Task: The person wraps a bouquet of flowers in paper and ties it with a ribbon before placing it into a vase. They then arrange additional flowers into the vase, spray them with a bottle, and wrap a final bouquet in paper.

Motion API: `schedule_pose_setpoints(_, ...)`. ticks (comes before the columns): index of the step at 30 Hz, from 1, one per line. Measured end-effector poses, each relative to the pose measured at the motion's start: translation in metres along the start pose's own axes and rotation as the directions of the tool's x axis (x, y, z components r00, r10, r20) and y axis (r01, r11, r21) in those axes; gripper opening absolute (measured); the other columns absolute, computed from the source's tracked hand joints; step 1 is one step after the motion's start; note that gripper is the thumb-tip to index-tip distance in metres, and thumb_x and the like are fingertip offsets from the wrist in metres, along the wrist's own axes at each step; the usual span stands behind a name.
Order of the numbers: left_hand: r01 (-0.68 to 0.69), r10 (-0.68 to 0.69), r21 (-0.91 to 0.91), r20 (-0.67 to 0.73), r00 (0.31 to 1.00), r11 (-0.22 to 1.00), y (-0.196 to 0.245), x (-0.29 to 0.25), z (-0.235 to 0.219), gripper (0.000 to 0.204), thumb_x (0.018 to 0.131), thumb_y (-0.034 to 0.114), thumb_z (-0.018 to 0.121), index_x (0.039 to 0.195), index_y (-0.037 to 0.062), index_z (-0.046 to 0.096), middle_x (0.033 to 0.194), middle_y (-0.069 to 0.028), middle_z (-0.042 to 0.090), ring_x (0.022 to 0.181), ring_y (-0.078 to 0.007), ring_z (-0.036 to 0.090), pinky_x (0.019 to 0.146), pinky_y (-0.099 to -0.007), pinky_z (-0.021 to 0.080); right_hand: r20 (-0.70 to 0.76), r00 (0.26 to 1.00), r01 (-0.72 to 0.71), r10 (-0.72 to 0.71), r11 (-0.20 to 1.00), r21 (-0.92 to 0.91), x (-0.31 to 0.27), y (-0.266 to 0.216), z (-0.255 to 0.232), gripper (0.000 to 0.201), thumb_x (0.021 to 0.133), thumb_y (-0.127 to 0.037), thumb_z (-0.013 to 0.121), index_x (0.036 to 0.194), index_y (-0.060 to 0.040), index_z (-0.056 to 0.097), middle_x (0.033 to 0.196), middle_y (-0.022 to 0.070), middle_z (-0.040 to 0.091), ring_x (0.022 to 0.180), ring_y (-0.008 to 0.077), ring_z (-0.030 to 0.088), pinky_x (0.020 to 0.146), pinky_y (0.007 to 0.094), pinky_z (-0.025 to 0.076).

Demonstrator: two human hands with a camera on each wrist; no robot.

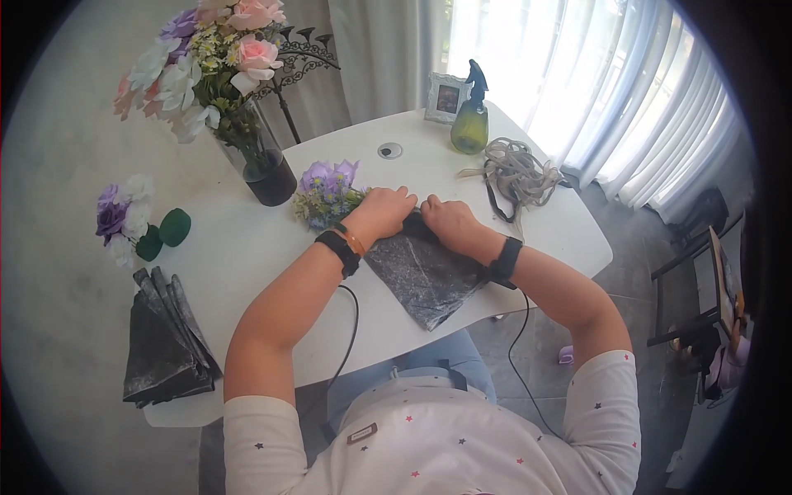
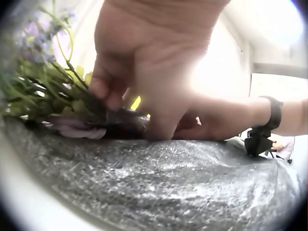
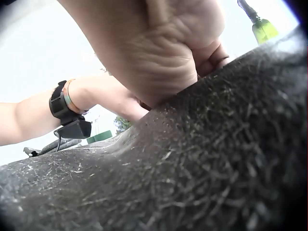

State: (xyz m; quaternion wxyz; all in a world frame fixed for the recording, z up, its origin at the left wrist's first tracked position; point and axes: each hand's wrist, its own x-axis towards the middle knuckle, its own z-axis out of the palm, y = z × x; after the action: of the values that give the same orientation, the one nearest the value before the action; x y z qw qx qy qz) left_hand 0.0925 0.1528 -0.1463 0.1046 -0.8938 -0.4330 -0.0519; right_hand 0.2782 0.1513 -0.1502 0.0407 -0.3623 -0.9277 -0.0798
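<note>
A dark grey, marbled wrapping sheet (image 1: 425,276) lies on the table in front of the person, its near corner pointing toward the body. My left hand (image 1: 381,213) pinches the sheet's far edge with curled fingers, beside a bunch of lilac artificial flowers (image 1: 328,177). Close by on the right, my right hand (image 1: 452,224) grips the same edge, knuckles up. In the left wrist view, green leaves (image 2: 43,98) and a pale purple petal (image 2: 79,130) lie at the sheet's edge, near the left fingers. The flower stems are hidden behind the left hand.
More folded dark sheets (image 1: 165,346) hang over the table's left edge. A vase (image 1: 268,173) of flowers and a loose purple-and-white flower stem (image 1: 124,216) are on the left. Toward the back right are a green spray bottle (image 1: 470,128), a photo frame (image 1: 446,99) and grey ribbon (image 1: 524,173).
</note>
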Motion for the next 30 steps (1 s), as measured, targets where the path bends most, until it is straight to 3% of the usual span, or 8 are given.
schedule_pose_setpoints(9,-0.085,0.085,0.040,0.003,0.996,0.996,-0.003,0.001,0.001,0.023,0.072,0.008,0.065,0.093,0.0052,0.055,0.088,-0.0095,0.061,0.074,-0.0290,0.066,0.064,-0.0410,0.053,-0.074,0.997,-0.006,0.010,0.999,0.052,-0.003,0.004,0.003,0.012,0.076,-0.002,0.056,0.088,-0.0011,0.057,0.089,0.0139,0.060,0.075,0.0302,0.066,0.064,0.0388,0.053)
schedule_pose_setpoints(11,-0.089,0.086,0.086,0.045,0.995,0.992,-0.001,0.002,-0.010,0.022,0.071,0.005,0.065,0.091,0.0049,0.055,0.087,-0.0107,0.061,0.075,-0.0275,0.066,0.064,-0.0392,0.053,-0.310,0.943,0.153,-0.120,0.984,0.085,-0.002,0.013,0.005,0.017,0.075,-0.002,0.057,0.092,-0.0021,0.055,0.088,0.0129,0.059,0.075,0.0332,0.065,0.064,0.0410,0.052)
schedule_pose_setpoints(14,-0.080,0.082,0.140,-0.008,0.997,0.987,0.001,0.003,-0.034,0.021,0.071,0.004,0.064,0.090,0.0043,0.055,0.083,-0.0096,0.060,0.072,-0.0246,0.067,0.061,-0.0361,0.053,-0.466,0.884,0.213,-0.038,0.921,0.327,0.000,0.020,-0.010,0.019,0.081,-0.004,0.056,0.098,-0.0008,0.048,0.086,0.0162,0.060,0.074,0.0392,0.061,0.066,0.0457,0.049)
schedule_pose_setpoints(21,-0.035,0.052,0.045,-0.442,0.895,0.998,0.005,0.014,-0.121,0.032,0.072,-0.001,0.062,0.103,0.0041,0.054,0.099,-0.0109,0.056,0.078,-0.0261,0.064,0.066,-0.0379,0.052,-0.432,0.873,0.069,0.225,0.821,0.567,0.014,0.008,-0.067,0.022,0.092,-0.011,0.051,0.105,0.0024,0.040,0.083,0.0264,0.059,0.077,0.0460,0.056,0.067,0.0512,0.043)
schedule_pose_setpoints(24,-0.056,-0.037,-0.117,-0.669,0.743,0.992,0.009,0.005,-0.155,0.039,0.075,-0.003,0.062,0.113,0.0059,0.054,0.113,-0.0131,0.049,0.084,-0.0232,0.059,0.072,-0.0362,0.050,-0.544,0.784,0.191,0.299,0.718,0.670,0.023,0.010,-0.095,0.021,0.093,-0.013,0.050,0.105,0.0021,0.040,0.083,0.0266,0.059,0.078,0.0470,0.055,0.066,0.0490,0.042)
schedule_pose_setpoints(26,0.063,-0.270,-0.267,-0.880,0.391,0.962,0.007,-0.010,-0.171,0.043,0.078,-0.003,0.058,0.119,0.0024,0.049,0.121,-0.0161,0.040,0.091,-0.0238,0.053,0.075,-0.0358,0.047,-0.525,0.765,0.241,0.374,0.589,0.771,0.022,0.005,-0.112,0.021,0.096,-0.015,0.047,0.107,0.0015,0.043,0.086,0.0259,0.059,0.082,0.0468,0.055,0.070,0.0453,0.043)
schedule_pose_setpoints(28,0.221,-0.536,-0.492,-0.809,0.243,0.842,-0.006,-0.034,-0.169,0.041,0.082,0.002,0.059,0.121,0.0002,0.046,0.125,-0.0162,0.037,0.095,-0.0216,0.050,0.076,-0.0323,0.046,-0.567,0.736,0.312,0.369,0.558,0.769,0.024,-0.001,-0.122,0.021,0.096,-0.016,0.047,0.108,0.0010,0.044,0.087,0.0254,0.059,0.085,0.0458,0.055,0.073,0.0433,0.043)
schedule_pose_setpoints(30,0.025,-0.766,-0.776,-0.617,0.181,0.630,-0.027,-0.046,-0.157,0.043,0.086,0.007,0.060,0.125,-0.0009,0.043,0.119,-0.0121,0.044,0.092,-0.0162,0.049,0.077,-0.0303,0.044,-0.612,0.706,0.386,0.358,0.530,0.755,0.027,-0.008,-0.125,0.022,0.097,-0.017,0.046,0.110,0.0006,0.046,0.089,0.0250,0.059,0.087,0.0447,0.055,0.075,0.0414,0.043)
